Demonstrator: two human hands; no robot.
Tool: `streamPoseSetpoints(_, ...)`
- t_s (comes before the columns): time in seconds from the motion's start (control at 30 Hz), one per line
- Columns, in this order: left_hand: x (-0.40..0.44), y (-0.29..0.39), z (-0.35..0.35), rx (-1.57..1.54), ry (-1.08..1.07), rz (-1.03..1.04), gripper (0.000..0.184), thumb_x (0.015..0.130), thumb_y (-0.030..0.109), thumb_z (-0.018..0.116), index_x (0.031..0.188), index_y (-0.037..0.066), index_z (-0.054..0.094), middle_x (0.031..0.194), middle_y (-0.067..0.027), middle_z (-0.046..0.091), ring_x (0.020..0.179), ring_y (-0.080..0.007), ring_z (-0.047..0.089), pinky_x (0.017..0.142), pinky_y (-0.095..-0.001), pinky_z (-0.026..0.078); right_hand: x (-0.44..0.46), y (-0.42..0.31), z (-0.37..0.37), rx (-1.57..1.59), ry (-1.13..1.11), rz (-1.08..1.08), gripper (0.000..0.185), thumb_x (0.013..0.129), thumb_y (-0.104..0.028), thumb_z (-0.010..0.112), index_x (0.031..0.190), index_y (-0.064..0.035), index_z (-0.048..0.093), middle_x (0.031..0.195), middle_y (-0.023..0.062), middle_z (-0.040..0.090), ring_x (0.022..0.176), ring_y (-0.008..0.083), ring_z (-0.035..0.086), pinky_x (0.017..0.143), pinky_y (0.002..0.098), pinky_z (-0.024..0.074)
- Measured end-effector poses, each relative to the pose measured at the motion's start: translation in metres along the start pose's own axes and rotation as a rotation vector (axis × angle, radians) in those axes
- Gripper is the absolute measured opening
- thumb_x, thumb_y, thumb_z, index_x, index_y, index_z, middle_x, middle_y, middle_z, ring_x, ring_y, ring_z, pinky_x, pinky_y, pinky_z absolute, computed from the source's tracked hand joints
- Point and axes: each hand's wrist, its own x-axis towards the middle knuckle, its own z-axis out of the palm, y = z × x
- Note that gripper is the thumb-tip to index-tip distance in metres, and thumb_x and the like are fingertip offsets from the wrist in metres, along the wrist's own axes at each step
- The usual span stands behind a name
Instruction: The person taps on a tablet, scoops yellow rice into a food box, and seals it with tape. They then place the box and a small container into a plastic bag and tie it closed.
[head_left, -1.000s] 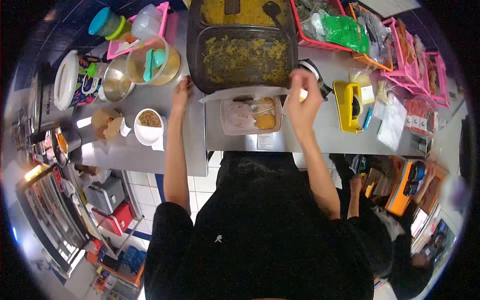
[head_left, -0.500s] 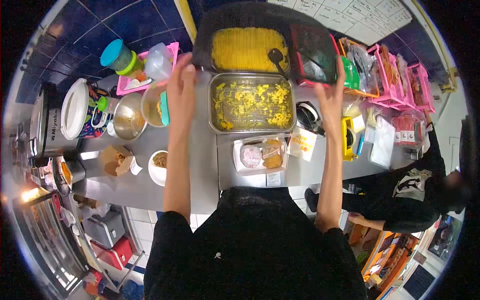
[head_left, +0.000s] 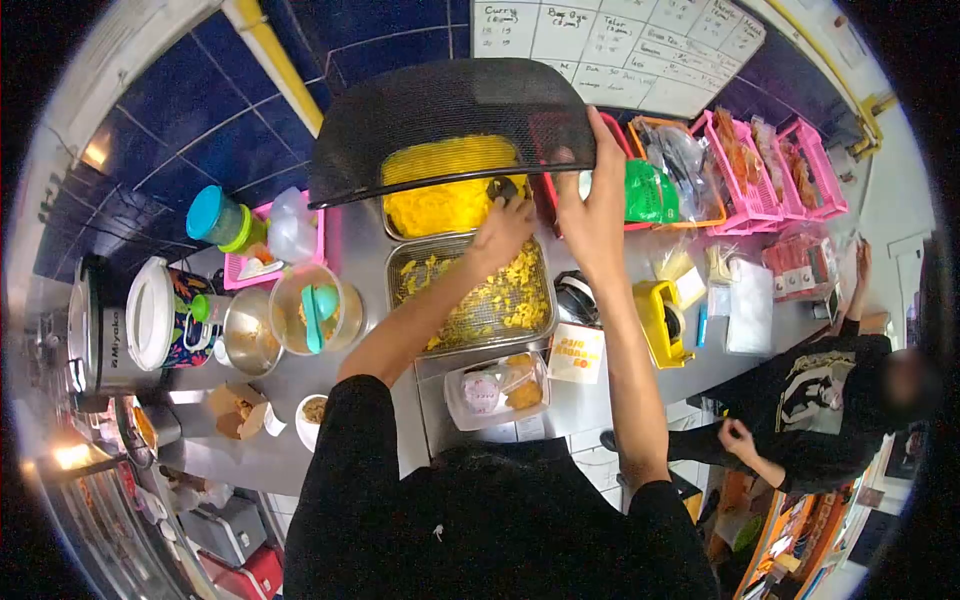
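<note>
My right hand [head_left: 588, 190] grips the right end of a black mesh cover [head_left: 450, 120], which is raised and tilted above the trays. Under its edge, my left hand [head_left: 507, 232] closes on the handle of a black spoon [head_left: 506, 188] in the tray of yellow rice [head_left: 445, 198]. Nearer to me stands a tray with yellow scrambled pieces [head_left: 470, 290]. In front of it is an open food box [head_left: 497, 391] holding a round wrapped item and browned pieces. A printed card [head_left: 576, 354] lies beside the box.
Tubs and a steel bowl [head_left: 252, 332] stand at the left, with a small white bowl [head_left: 308, 424] nearer. Right are a yellow tape dispenser [head_left: 658, 322] and pink baskets [head_left: 745, 180]. Another person [head_left: 815, 405] is at the far right.
The mesh cover has lifted and tilted off the trays. My left hand has moved from the cover's left side down to the spoon; my right hand has risen with the cover.
</note>
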Motion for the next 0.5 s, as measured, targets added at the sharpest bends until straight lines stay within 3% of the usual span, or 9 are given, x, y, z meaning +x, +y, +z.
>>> streamPoseSetpoints(0.03, 0.002, -0.009, 0.006, -0.045, -0.025, 0.028, 0.024, 0.081, 0.025, 0.064, 0.102, 0.016, 0.072, 0.117, -0.0058, 0.06, 0.112, -0.0238, 0.053, 0.092, -0.0432, 0.042, 0.001, 0.002, -0.001, 0.001, 0.004, 0.019, 0.059, 0.096, -0.026, 0.057, 0.148, -0.0085, 0.035, 0.144, 0.0304, 0.039, 0.135, 0.046, 0.039, 0.11, 0.0484, 0.0346)
streamPoseSetpoints(0.07, 0.0, -0.021, 0.013, -0.123, 0.094, 0.02, 0.024, 0.081, 0.026, 0.065, 0.1, 0.013, 0.071, 0.115, -0.0059, 0.061, 0.11, -0.0231, 0.053, 0.091, -0.0422, 0.043, 0.0, 0.005, -0.001, -0.014, -0.011, 0.005, 0.059, 0.096, -0.025, 0.057, 0.149, -0.01, 0.035, 0.144, 0.0307, 0.038, 0.134, 0.047, 0.04, 0.108, 0.0491, 0.0365)
streamPoseSetpoints(0.1, -0.004, -0.031, -0.015, -0.343, 0.018, -0.009, 0.024, 0.082, 0.021, 0.064, 0.103, 0.01, 0.071, 0.115, -0.0077, 0.062, 0.11, -0.0266, 0.055, 0.092, -0.045, 0.045, -0.002, 0.007, -0.003, -0.028, -0.028, -0.008, 0.06, 0.095, -0.025, 0.056, 0.149, -0.0115, 0.034, 0.144, 0.031, 0.038, 0.132, 0.0479, 0.042, 0.107, 0.0497, 0.0384)
streamPoseSetpoints(0.17, -0.017, -0.048, -0.023, -0.623, 0.23, -0.117, 0.03, 0.084, 0.016, 0.064, 0.113, 0.009, 0.067, 0.116, -0.0106, 0.062, 0.11, -0.032, 0.057, 0.094, -0.0475, 0.046, -0.004, 0.002, -0.009, -0.018, -0.06, 0.022, 0.061, 0.094, -0.023, 0.055, 0.15, -0.0136, 0.032, 0.143, 0.0317, 0.038, 0.126, 0.0498, 0.047, 0.102, 0.0512, 0.0428)
streamPoseSetpoints(0.2, -0.03, -0.054, -0.036, -0.615, 0.218, -0.128, 0.03, 0.084, 0.016, 0.064, 0.113, 0.009, 0.067, 0.116, -0.0106, 0.062, 0.11, -0.032, 0.057, 0.094, -0.0475, 0.046, -0.004, 0.001, -0.01, -0.047, -0.063, 0.006, 0.061, 0.094, -0.022, 0.055, 0.15, -0.0137, 0.032, 0.142, 0.032, 0.039, 0.123, 0.0501, 0.049, 0.099, 0.0517, 0.0443)
streamPoseSetpoints(0.27, -0.068, -0.057, -0.068, -0.625, 0.312, -0.278, 0.04, 0.085, 0.013, 0.064, 0.124, 0.009, 0.061, 0.119, -0.0137, 0.061, 0.108, -0.0377, 0.058, 0.094, -0.0481, 0.046, -0.005, 0.002, -0.01, -0.095, -0.054, -0.019, 0.061, 0.094, -0.021, 0.054, 0.15, -0.0137, 0.032, 0.14, 0.0322, 0.041, 0.116, 0.0508, 0.053, 0.094, 0.0531, 0.047)
streamPoseSetpoints(0.33, -0.124, -0.051, -0.069, -0.358, 0.352, -0.549, 0.04, 0.084, 0.015, 0.067, 0.123, 0.009, 0.059, 0.115, -0.0161, 0.062, 0.107, -0.0388, 0.058, 0.09, -0.0478, 0.049, -0.005, 0.001, -0.01, -0.089, -0.056, -0.004, 0.061, 0.094, -0.021, 0.054, 0.15, -0.0135, 0.032, 0.141, 0.0318, 0.041, 0.116, 0.0504, 0.054, 0.094, 0.0526, 0.0473)
streamPoseSetpoints(0.4, -0.178, -0.028, -0.085, -0.477, 0.193, -0.974, 0.033, 0.084, 0.018, 0.069, 0.113, 0.005, 0.059, 0.11, -0.0193, 0.064, 0.104, -0.0397, 0.061, 0.086, -0.0473, 0.052, -0.003, -0.005, -0.012, -0.044, -0.072, 0.028, 0.059, 0.094, -0.019, 0.054, 0.149, -0.0114, 0.034, 0.142, 0.0283, 0.043, 0.121, 0.0462, 0.052, 0.1, 0.0492, 0.0444)
streamPoseSetpoints(0.5, -0.253, -0.016, -0.024, -0.594, 0.192, -1.09, 0.036, 0.082, 0.022, 0.073, 0.107, 0.001, 0.058, 0.105, -0.02, 0.064, 0.101, -0.0358, 0.064, 0.082, -0.046, 0.053, -0.002, 0.006, -0.003, -0.09, 0.008, -0.119, 0.058, 0.092, -0.014, 0.053, 0.148, -0.0073, 0.037, 0.141, 0.0255, 0.046, 0.125, 0.0414, 0.05, 0.106, 0.0451, 0.0392)
